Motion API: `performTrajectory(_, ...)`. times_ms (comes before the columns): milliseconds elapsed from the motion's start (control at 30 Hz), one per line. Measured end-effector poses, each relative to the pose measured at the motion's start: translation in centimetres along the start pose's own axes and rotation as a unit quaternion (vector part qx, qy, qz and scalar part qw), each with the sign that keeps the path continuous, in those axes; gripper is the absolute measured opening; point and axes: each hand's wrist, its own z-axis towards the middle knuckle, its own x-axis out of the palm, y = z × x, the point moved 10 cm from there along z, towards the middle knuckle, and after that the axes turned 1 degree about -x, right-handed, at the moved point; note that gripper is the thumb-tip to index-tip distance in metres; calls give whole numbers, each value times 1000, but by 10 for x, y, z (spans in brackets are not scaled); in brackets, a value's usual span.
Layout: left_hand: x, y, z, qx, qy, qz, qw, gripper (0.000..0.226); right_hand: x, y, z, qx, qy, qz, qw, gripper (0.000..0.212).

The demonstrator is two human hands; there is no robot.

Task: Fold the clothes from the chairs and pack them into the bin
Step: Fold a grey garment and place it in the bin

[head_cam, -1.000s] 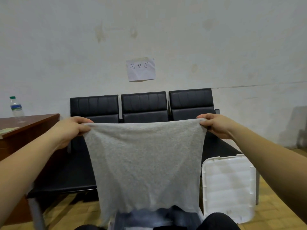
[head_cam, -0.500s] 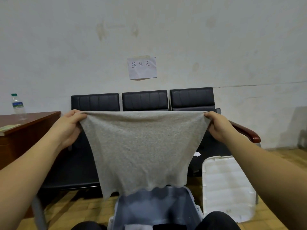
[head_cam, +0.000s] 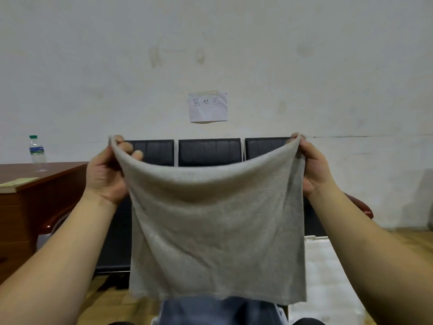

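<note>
Garment: a soft grey knit cloth (head_cam: pixel 216 231) hangs in the air at the centre of the view, its top edge sagging in a shallow curve between the two hands and its lower hem just above the bin at 6 o'clock.
Left hand: the person's left hand (head_cam: pixel 106 171), at 9 o'clock from the cloth, pinches the upper left corner, fingers curled round the fabric.
Right hand: the right hand (head_cam: pixel 312 165), at 3 o'clock, pinches the upper right corner in the same way.
Bin: a pale blue-grey plastic bin (head_cam: pixel 220 311) sits at the bottom edge; only part of its inside shows, and whether it holds folded clothes cannot be told.
Lid: a white ribbed plastic lid (head_cam: pixel 328 277) stands at 4 o'clock, beside the bin and off it.
Chairs: a row of three black padded chairs (head_cam: pixel 208 151) stands against the wall at 12 o'clock behind the cloth; no other clothes show on the visible parts, though the seats are mostly hidden.
Surroundings: a brown wooden desk (head_cam: pixel 39 191) at 9 o'clock carries a clear plastic water bottle (head_cam: pixel 37 153); a white paper note (head_cam: pixel 208 106) is taped on the wall.
Progress: judged from this, the cloth appears partly folded; a further fold and lowering into the bin remain.
</note>
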Motion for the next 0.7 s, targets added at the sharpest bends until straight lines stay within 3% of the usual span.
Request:
performTrajectory(67, 13, -4, 1, 44, -24, 121, 991, 36, 27, -2, 0, -10, 31, -14, 999, 10)
performTrajectory(133, 48, 22, 9, 4, 59, 151, 987, 20, 46, -7, 0, -32, 21, -88, 995, 4)
performTrajectory(233, 92, 48, -1, 10, 89, 218, 972, 40, 73, -22, -2, -49, 5, -192, 980, 15)
performTrajectory(300, 105, 65, -2, 2, 100, 260, 960, 42, 95, -33, -7, -57, 28, -246, 967, 8)
performTrajectory(400, 118, 90, -6, -23, 95, 254, 962, 45, 122, -46, -11, -64, 74, -221, 970, 17)
performTrajectory(500, 131, 102, -13, -27, 94, 215, 972, 21, 130, -54, -9, -70, 95, -238, 964, 12)
performTrajectory(700, 130, 102, -16, -27, 50, 286, 957, 32, 125, -56, -9, -57, 75, -246, 965, 18)
